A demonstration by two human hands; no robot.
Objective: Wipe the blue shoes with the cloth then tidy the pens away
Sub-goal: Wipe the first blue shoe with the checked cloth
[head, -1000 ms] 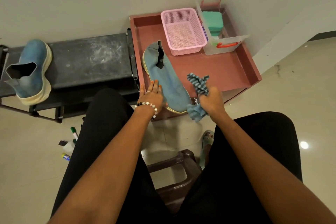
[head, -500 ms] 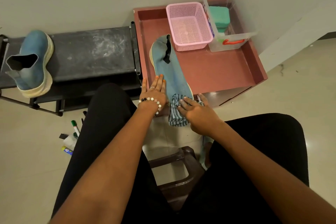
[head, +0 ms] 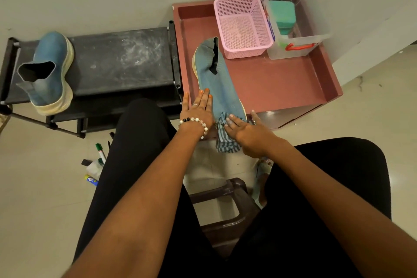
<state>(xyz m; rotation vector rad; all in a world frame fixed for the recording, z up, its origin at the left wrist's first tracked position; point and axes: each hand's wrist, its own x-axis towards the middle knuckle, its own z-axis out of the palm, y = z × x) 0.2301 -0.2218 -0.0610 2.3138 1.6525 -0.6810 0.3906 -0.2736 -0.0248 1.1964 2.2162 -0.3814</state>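
A blue shoe (head: 216, 79) lies on its side in the reddish tray (head: 282, 83), toe toward me. My left hand (head: 198, 110), fingers straight, rests flat against the shoe's left edge. My right hand (head: 246, 133) presses a striped blue cloth (head: 225, 142) onto the shoe's toe with flat fingers; the cloth hangs over the tray's front edge. A second blue shoe (head: 47, 72) stands on the black rack (head: 121, 61) at the left. Several pens (head: 99, 151) lie on the floor beside my left leg, partly hidden by it.
A pink basket (head: 242, 26) and a clear box (head: 295, 29) holding a green item stand at the back of the tray. A dark plastic stool (head: 228, 205) shows between my legs. The wall runs close behind the rack and tray.
My right hand brought the cloth from the air beside the shoe down onto its toe. My left hand slid up slightly along the shoe's edge.
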